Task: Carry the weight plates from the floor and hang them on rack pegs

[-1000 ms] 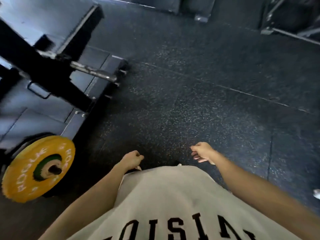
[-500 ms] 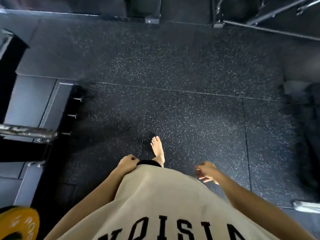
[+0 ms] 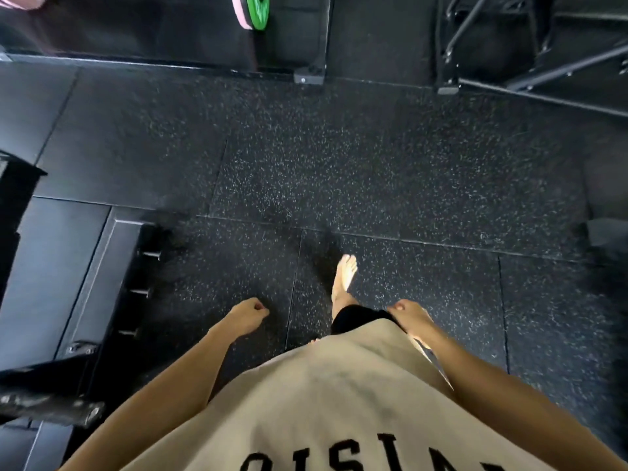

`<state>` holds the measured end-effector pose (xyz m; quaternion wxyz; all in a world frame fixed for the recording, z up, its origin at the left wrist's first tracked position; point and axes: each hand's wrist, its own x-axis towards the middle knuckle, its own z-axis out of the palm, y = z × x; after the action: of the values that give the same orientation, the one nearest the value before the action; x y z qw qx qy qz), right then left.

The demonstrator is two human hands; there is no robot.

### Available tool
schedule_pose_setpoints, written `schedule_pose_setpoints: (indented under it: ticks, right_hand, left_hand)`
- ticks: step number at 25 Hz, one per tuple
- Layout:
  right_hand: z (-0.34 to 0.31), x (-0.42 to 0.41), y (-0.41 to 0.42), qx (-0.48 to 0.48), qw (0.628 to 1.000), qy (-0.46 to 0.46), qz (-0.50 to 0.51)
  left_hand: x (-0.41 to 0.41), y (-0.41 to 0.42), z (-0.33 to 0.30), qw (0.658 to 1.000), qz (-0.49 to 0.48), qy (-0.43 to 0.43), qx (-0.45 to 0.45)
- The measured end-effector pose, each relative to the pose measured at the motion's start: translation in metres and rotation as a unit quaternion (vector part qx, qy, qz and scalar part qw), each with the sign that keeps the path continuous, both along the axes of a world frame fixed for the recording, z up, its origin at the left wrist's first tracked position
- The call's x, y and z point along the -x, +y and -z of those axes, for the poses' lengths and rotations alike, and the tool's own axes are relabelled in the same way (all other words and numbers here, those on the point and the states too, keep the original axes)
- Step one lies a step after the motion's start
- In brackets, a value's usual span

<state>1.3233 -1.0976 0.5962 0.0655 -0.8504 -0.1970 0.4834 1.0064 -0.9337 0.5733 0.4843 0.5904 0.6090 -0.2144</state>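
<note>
My left hand (image 3: 247, 314) hangs at my side with its fingers curled shut and nothing in it. My right hand (image 3: 407, 312) hangs by my right hip, fingers loosely curled, also holding nothing. A green weight plate (image 3: 257, 10) with a pink plate (image 3: 240, 13) beside it stands far ahead at the top of the view, against a black frame. Both hands are far from those plates.
Speckled black rubber floor (image 3: 373, 185) stretches ahead; my bare foot (image 3: 345, 278) steps on it. A black platform with short pegs (image 3: 144, 273) and a barbell sleeve (image 3: 51, 402) lie at left. Black rack feet (image 3: 308, 78) and a metal frame (image 3: 530, 76) stand ahead.
The view has turned away from the yellow plate at left, which has left the frame, and moved forward. The green and pink plates have come into sight ahead. Both hands stay empty.
</note>
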Motion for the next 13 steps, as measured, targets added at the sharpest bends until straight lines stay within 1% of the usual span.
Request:
schedule_pose_setpoints:
  ticks: [2,5,7,8,9,11,13]
  right_hand:
    - [0.0,-0.018,0.053,0.02,0.998,0.0,-0.055]
    - [0.002,-0.063,0.16,0.031,0.992,0.014,-0.119]
    - [-0.002,-0.089,0.237,0.029,0.994,0.017,-0.108]
    - [-0.004,-0.101,0.274,0.028,0.995,0.029,-0.091]
    - [-0.005,-0.111,0.312,0.028,0.994,0.035,-0.095]
    - [-0.013,-0.118,0.376,0.041,0.989,0.042,-0.134]
    - [-0.016,-0.114,0.449,0.046,0.985,0.033,-0.162]
  left_hand:
    - [-0.012,0.038,0.005,1.0,-0.012,-0.002,0.006]
    - [-0.031,0.105,0.006,0.998,-0.057,0.02,-0.003]
    - [-0.044,0.152,-0.004,0.996,-0.087,0.035,-0.012]
    - [-0.048,0.177,-0.007,0.992,-0.114,0.041,-0.026]
    - [-0.05,0.202,-0.007,0.987,-0.147,0.049,-0.047]
    - [-0.056,0.242,-0.013,0.974,-0.206,0.051,-0.076]
    - [-0.057,0.281,-0.007,0.964,-0.251,0.054,-0.073]
